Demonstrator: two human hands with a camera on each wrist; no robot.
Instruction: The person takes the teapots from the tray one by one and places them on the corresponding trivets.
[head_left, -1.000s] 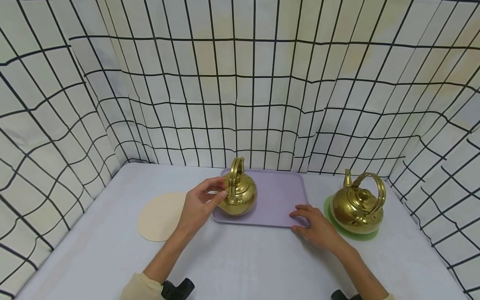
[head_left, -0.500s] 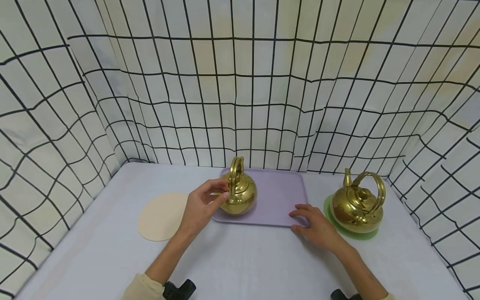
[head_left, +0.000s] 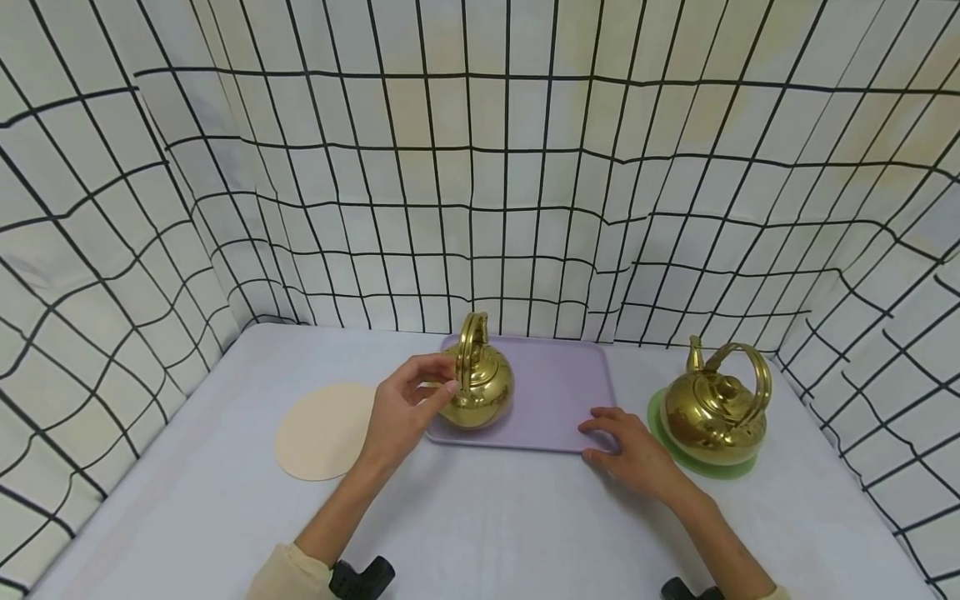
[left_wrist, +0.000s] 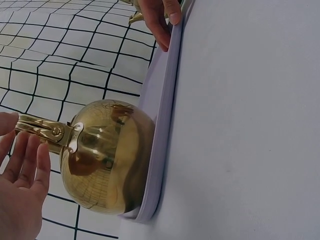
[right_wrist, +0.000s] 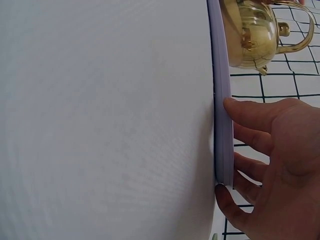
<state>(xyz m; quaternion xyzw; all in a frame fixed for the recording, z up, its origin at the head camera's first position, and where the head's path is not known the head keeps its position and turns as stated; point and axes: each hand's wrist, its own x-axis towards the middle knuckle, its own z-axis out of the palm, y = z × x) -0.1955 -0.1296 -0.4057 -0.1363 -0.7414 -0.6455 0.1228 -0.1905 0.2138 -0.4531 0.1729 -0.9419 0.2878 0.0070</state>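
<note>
A brass kettle (head_left: 480, 392) stands upright at the left end of a lilac tray (head_left: 558, 392). My left hand (head_left: 401, 412) holds its arched handle, thumb on one side and fingers on the other, as the left wrist view shows. My right hand (head_left: 633, 458) rests at the tray's front right corner. In the right wrist view, its thumb (right_wrist: 250, 112) touches the front rim and the other fingers lie loosely spread over the corner; some fingertips are hidden behind the rim. A second brass kettle (head_left: 716, 417) sits to the right on a green round mat (head_left: 720, 472).
A cream round mat (head_left: 322, 433) lies on the white table (head_left: 487, 517) left of the tray. White walls with a black grid (head_left: 510, 208) enclose the back and sides. Black wrist cameras (head_left: 363, 577) are strapped to both wrists.
</note>
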